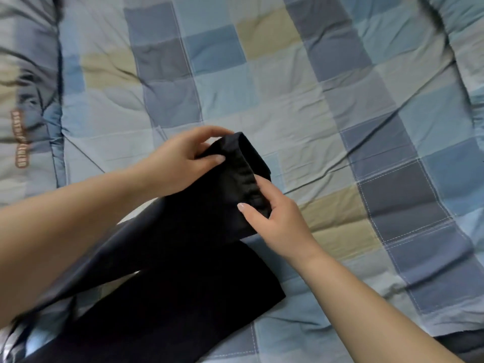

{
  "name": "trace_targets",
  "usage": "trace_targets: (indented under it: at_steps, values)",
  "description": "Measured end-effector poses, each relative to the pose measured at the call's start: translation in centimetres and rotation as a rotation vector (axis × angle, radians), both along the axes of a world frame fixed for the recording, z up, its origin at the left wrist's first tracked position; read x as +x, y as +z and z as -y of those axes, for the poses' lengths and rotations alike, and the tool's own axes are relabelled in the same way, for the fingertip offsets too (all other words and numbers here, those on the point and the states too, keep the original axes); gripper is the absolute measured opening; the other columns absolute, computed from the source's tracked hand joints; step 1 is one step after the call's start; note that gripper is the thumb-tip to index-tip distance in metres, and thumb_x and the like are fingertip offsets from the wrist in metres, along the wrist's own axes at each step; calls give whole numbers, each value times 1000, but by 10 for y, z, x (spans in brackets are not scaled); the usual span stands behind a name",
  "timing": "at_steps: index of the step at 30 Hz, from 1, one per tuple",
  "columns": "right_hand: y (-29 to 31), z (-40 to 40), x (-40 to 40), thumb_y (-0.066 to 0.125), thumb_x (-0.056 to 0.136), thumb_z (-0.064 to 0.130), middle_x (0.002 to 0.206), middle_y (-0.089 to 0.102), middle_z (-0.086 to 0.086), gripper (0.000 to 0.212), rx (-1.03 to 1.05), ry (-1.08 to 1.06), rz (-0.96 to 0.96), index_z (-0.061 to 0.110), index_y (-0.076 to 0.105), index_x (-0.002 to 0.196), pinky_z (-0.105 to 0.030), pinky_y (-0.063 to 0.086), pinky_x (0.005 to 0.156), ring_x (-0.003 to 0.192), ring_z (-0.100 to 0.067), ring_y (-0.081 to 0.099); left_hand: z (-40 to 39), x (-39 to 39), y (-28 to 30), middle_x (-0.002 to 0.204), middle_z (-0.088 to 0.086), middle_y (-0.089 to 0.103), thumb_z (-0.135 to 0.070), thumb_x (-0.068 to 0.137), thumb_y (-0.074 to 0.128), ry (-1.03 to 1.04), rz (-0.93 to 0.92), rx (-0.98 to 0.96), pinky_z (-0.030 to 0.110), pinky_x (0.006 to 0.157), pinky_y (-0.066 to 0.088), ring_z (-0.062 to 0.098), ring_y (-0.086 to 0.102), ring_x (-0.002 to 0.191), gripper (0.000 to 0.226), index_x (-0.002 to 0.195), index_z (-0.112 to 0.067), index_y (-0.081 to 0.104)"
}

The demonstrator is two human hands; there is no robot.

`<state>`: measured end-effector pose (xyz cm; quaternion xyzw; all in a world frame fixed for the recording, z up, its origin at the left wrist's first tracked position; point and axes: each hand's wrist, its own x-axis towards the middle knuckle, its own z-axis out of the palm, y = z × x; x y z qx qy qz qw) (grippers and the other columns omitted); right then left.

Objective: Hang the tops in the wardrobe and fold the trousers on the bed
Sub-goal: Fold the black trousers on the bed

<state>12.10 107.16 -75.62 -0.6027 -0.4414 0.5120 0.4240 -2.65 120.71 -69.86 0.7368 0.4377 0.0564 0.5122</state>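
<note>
Black trousers [167,271], waistband far-right, diagonal.

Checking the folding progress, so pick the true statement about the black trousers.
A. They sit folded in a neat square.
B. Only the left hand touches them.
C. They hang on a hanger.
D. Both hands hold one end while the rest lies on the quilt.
D: the left hand and right hand each grip the raised end of the black trousers, whose remaining length trails across the patchwork quilt.

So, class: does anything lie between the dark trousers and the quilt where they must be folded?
Nothing visible does. Both the left hand and right hand already grip the black fabric trousers, which lie directly on the blue checked quilt.
</note>
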Motion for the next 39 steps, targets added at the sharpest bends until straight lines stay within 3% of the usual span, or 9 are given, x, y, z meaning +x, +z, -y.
trace_targets:
  at_steps: [7, 9, 12, 16, 21, 25, 30, 35, 39]
  values:
    - [20, -36, 0, 61, 85, 28, 86, 70, 9, 11, 137, -153, -156, 25, 64, 95, -29, 52, 80, 85, -6, 65, 0, 16, 14, 134, -17, 49, -55, 82, 59, -201, -50, 136, 5, 101, 32, -11, 45, 121, 49, 128, -44, 48]
    - [24, -45, 1, 61, 88, 14, 82, 69, 10, 10, 163, -177, -298, 24, 62, 90, -22, 50, 79, 82, -2, 63, 0, 18, 14, 129, -18, 52, -45, 77, 74, -329, -119, 306, -1, 95, 30, -10, 46, 117, 67, 136, -28, 49]
    - [23, -47, 11, 62, 87, 10, 81, 72, 8, 15, 141, -196, -480, 22, 56, 95, -19, 51, 79, 82, -3, 66, -8, 19, 18, 103, -13, 67, -19, 78, 76, -262, -199, 396, 8, 79, 42, -3, 58, 92, 45, 121, -25, 62]
    - [0, -31, 27, 77, 76, 26, 95, 70, 19, 33, -8, 17, -107, 31, 56, 102, -11, 45, 83, 95, 5, 62, -31, 11, 28, 72, -3, 62, -15, 82, 74, -106, -154, 279, 28, 68, 44, 6, 52, 66, 10, 87, -18, 66]
    - [-33, -30, 24, 60, 90, 34, 93, 69, -3, 23, -188, 232, 624, 19, 61, 108, -33, 44, 79, 98, -27, 60, -59, 11, 38, 65, 0, 59, -29, 82, 73, -152, -251, 165, 22, 60, 43, 11, 53, 62, 9, 83, -22, 68]
    - [-42, -18, 37, 53, 93, 42, 56, 48, 4, 29, -210, 78, 683, 19, 57, 76, -31, 34, 57, 68, -26, 56, -88, 25, 28, 91, 18, 64, -15, 89, 58, -261, -683, 653, 36, 73, 43, 36, 59, 87, 16, 99, -7, 67]
    - [-35, -17, 44, 58, 90, 39, 45, 34, 5, 48, -164, -46, 517, 23, 33, 52, -25, 26, 46, 47, -9, 35, -109, 70, 15, 91, 17, 67, 4, 85, 46, -109, -691, 539, 33, 73, 48, 28, 60, 73, 20, 92, -5, 62]
    - [-48, -22, 60, 55, 92, 36, 57, 49, 4, 29, -226, -116, 542, 17, 56, 70, -30, 33, 52, 56, -14, 47, -107, 86, -13, 130, 14, 57, -1, 92, 43, -75, -531, 599, 37, 97, 39, 33, 49, 122, 41, 129, -11, 56]
    - [-75, -4, 63, 56, 93, 23, 103, 60, 8, 31, -413, -207, 347, 20, 58, 124, -20, 39, 79, 95, -9, 57, -84, 63, -46, 147, 8, 40, -13, 95, 55, -51, -460, 482, 29, 110, 27, 25, 37, 136, 50, 143, -19, 40]
